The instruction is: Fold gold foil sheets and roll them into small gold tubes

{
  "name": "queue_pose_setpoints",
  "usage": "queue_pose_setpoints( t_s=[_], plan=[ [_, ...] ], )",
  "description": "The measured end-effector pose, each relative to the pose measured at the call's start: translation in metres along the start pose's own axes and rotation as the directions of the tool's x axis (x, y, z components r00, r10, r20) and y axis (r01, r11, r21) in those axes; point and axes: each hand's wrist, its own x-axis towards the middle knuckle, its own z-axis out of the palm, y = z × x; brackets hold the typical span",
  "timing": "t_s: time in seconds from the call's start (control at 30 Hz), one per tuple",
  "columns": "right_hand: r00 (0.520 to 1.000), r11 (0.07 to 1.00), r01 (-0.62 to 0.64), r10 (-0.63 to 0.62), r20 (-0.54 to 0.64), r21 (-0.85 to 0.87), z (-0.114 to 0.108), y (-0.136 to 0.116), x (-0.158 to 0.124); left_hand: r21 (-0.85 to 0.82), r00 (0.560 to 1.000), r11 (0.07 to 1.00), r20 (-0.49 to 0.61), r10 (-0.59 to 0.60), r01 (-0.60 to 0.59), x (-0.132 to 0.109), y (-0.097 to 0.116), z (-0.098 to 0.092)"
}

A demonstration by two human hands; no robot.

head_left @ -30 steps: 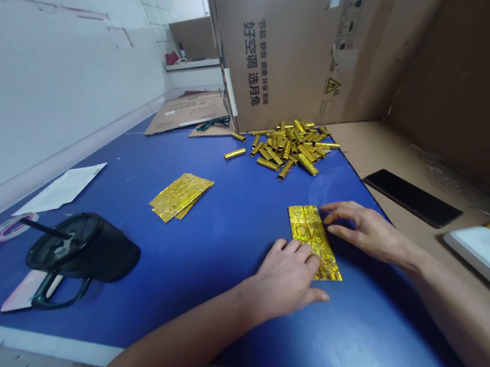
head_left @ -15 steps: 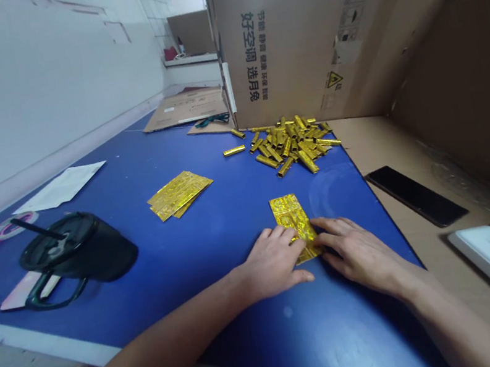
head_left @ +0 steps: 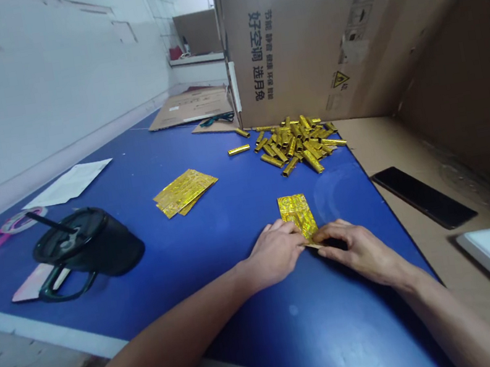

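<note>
The left grip (head_left: 279, 250) is a bare hand with slender fingers and a narrow wrist just behind it. Farther back from that grip, the uncovered left forearm (head_left: 177, 339) broadens smoothly. The right grip (head_left: 359, 249) is equally bare, with the right forearm (head_left: 450, 315) uncovered behind it. Fingernails are indistinct.
</note>
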Motion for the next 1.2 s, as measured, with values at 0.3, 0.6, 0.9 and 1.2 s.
queue_pose_setpoints(
  t_s=[0.3,0.6,0.9,1.2],
  plan=[
    [0.986,0.980,-0.130,0.144,-0.084,0.154,0.010,0.006,0.004,-0.047,1.000,0.999,0.004,-0.027,0.027,0.003,-0.005,0.000],
    [0.941,0.918,-0.287,0.324,-0.097,0.273,0.017,0.011,0.011,-0.063,0.999,0.997,-0.007,-0.049,0.049,0.007,-0.004,-0.002],
    [0.930,0.926,-0.327,0.351,-0.112,0.188,0.017,0.011,0.013,-0.203,0.954,0.938,-0.046,-0.295,0.280,0.009,-0.009,0.004],
    [0.921,0.925,-0.352,0.369,-0.121,0.145,0.016,0.009,0.016,-0.152,0.936,0.927,-0.034,-0.351,0.343,0.010,-0.011,0.008]
  ],
)
